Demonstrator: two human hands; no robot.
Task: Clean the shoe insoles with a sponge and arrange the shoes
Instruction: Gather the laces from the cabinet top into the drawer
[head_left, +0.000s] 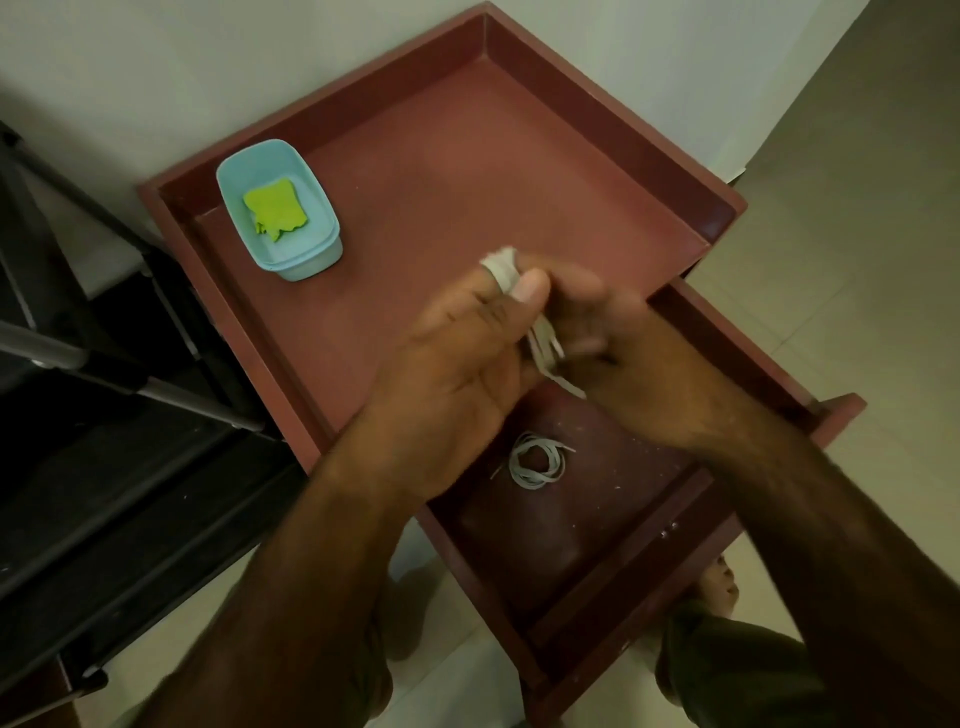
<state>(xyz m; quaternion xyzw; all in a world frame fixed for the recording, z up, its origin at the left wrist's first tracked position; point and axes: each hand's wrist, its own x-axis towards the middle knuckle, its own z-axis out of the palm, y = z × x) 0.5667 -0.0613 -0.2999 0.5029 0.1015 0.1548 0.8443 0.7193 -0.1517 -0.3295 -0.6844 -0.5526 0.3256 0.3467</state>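
Lace-tidying step: the left hand holds a shoelace wound round its fingers, the blurred right hand pinching its tail. Next, likely: slip the coil off into the near drawer

Yellow-green sponge — pale blue tub — reddish-brown table.

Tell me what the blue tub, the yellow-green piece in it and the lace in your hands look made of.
Blue tub: plastic, by its smooth moulded walls and rounded corners. Yellow-green piece: probably sponge foam, matte with ragged edges. Lace in the left hand: likely flat woven fabric, pale and limp; blur hides the weave.
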